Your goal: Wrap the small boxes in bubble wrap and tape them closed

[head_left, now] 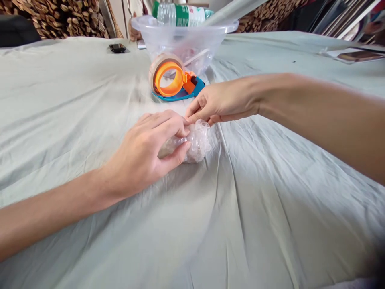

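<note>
At table centre, left hand [144, 156] clamps bundle [197, 140]; right hand [219, 105] pinches wrap at 12 o'clock. Film may tear if tugged.

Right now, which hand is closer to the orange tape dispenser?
Right. The right hand is just in front of the tape dispenser, beside its blue base; the left hand lies farther back, on the bubble-wrapped bundle.

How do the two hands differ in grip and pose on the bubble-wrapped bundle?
The left hand wraps over the bubble-wrapped bundle, thumb below and fingers above; the right hand only pinches at its top edge with fingertips. The left forearm lies on the cloth; the right arm reaches across above it. Both are bare and touch the bundle.
</note>
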Available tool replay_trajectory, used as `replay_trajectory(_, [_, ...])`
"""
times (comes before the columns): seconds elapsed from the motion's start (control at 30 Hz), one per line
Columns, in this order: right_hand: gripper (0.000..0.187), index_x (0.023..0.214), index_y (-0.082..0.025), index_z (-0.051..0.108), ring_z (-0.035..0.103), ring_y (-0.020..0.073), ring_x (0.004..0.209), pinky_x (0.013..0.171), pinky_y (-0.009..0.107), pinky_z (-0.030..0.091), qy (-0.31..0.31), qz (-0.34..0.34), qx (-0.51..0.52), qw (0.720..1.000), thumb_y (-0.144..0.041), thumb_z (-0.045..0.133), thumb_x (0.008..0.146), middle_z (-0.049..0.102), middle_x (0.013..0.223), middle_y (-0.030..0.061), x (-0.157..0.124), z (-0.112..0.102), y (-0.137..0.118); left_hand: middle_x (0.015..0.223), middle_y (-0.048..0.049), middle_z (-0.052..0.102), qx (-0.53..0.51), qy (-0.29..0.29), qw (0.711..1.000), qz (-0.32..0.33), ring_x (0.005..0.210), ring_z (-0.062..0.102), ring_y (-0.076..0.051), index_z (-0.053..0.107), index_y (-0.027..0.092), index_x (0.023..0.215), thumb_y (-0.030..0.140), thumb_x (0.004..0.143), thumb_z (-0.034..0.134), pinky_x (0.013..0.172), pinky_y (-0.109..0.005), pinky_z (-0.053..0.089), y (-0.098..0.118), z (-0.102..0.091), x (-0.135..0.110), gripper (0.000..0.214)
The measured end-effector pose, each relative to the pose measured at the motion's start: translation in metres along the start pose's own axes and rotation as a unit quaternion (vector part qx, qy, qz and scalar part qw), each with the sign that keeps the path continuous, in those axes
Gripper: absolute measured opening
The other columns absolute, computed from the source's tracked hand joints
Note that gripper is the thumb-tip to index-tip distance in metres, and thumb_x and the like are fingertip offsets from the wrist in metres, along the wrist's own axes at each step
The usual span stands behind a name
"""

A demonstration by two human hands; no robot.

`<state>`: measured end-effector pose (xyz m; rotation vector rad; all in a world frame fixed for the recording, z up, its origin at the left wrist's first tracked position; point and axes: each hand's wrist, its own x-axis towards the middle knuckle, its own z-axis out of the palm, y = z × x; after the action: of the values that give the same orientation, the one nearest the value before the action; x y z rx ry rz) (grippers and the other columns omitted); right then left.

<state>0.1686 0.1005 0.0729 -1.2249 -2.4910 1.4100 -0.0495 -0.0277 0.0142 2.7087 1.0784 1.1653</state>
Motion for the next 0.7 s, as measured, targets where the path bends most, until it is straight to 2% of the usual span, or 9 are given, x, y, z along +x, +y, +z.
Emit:
replay_trajectory(0.1, [0.032, 0.069, -0.018, 0.076, 0.065, 0.0037, 0.065, 0.058, 0.02, 0.047, -0.013, 0.084, -0.008, 0.996, -0.012, 0.07, 0.1, 0.074, 0.074, -0.0055, 0.009, 0.0, -0.012, 0.12, -0.0063, 0.082, 0.003, -0.01, 1.0, 0.003, 0.115, 0.081, -0.025, 0.058, 0.023, 0.103, 0.014, 0.109, 0.061, 0.096, -0.041, 0.062, 0.0, -0.001, -0.001, 0.011])
replay_trajectory(0.2, [0.034, 0.072, -0.018, 0.081, 0.061, 0.0029, 0.061, 0.052, 0.014, 0.043, -0.022, 0.124, -0.043, 0.991, -0.002, 0.069, 0.1, 0.072, 0.072, -0.0044, 0.015, 0.002, -0.023, 0.122, -0.0073, 0.079, -0.008, -0.009, 1.0, 0.006, 0.117, 0.079, -0.024, 0.056, 0.023, 0.104, 0.014, 0.11, 0.059, 0.096, -0.041, 0.064, 0.001, 0.0, -0.003, 0.012])
replay_trajectory(0.33, [0.032, 0.073, -0.019, 0.081, 0.064, 0.0054, 0.064, 0.055, 0.013, 0.049, -0.02, 0.115, -0.107, 0.987, 0.002, 0.072, 0.096, 0.068, 0.069, -0.004, 0.016, 0.003, -0.033, 0.121, -0.0086, 0.077, -0.025, 0.001, 1.0, 0.018, 0.117, 0.078, -0.024, 0.055, 0.023, 0.105, 0.013, 0.111, 0.06, 0.095, -0.041, 0.067, 0.001, 0.003, -0.007, 0.013])
replay_trajectory(0.43, [0.031, 0.066, -0.018, 0.074, 0.065, 0.0083, 0.065, 0.057, 0.017, 0.052, -0.021, 0.118, -0.126, 0.985, -0.001, 0.08, 0.09, 0.061, 0.064, -0.0048, 0.016, 0.003, -0.037, 0.123, -0.0096, 0.076, -0.025, 0.001, 1.0, 0.018, 0.115, 0.078, -0.025, 0.055, 0.022, 0.105, 0.013, 0.111, 0.06, 0.097, -0.044, 0.067, 0.0, 0.005, -0.007, 0.012])
replay_trajectory(0.53, [0.035, 0.061, -0.016, 0.068, 0.069, 0.0099, 0.069, 0.066, 0.021, 0.057, -0.041, 0.122, -0.119, 0.984, 0.002, 0.083, 0.087, 0.055, 0.063, -0.006, 0.019, 0.003, -0.038, 0.125, -0.0091, 0.076, -0.025, -0.002, 1.0, 0.004, 0.113, 0.079, -0.023, 0.054, 0.023, 0.105, 0.013, 0.111, 0.059, 0.098, -0.044, 0.067, 0.001, 0.006, -0.007, 0.012])
replay_trajectory(0.6, [0.036, 0.061, -0.015, 0.066, 0.066, 0.0086, 0.065, 0.067, 0.022, 0.056, -0.055, 0.122, -0.122, 0.983, 0.004, 0.079, 0.089, 0.051, 0.061, -0.0074, 0.021, 0.003, -0.038, 0.126, -0.0076, 0.075, -0.031, 0.0, 0.999, -0.009, 0.111, 0.079, -0.022, 0.053, 0.023, 0.105, 0.013, 0.11, 0.059, 0.098, -0.042, 0.066, 0.001, 0.007, -0.007, 0.013])
replay_trajectory(0.7, [0.034, 0.069, -0.015, 0.072, 0.06, 0.0062, 0.06, 0.066, 0.021, 0.055, -0.078, 0.105, -0.139, 0.982, 0.006, 0.066, 0.095, 0.049, 0.061, -0.0082, 0.022, 0.003, -0.033, 0.125, -0.0063, 0.075, -0.05, 0.002, 0.999, -0.017, 0.111, 0.079, -0.021, 0.053, 0.024, 0.105, 0.014, 0.111, 0.06, 0.097, -0.041, 0.067, 0.001, 0.007, -0.007, 0.013])
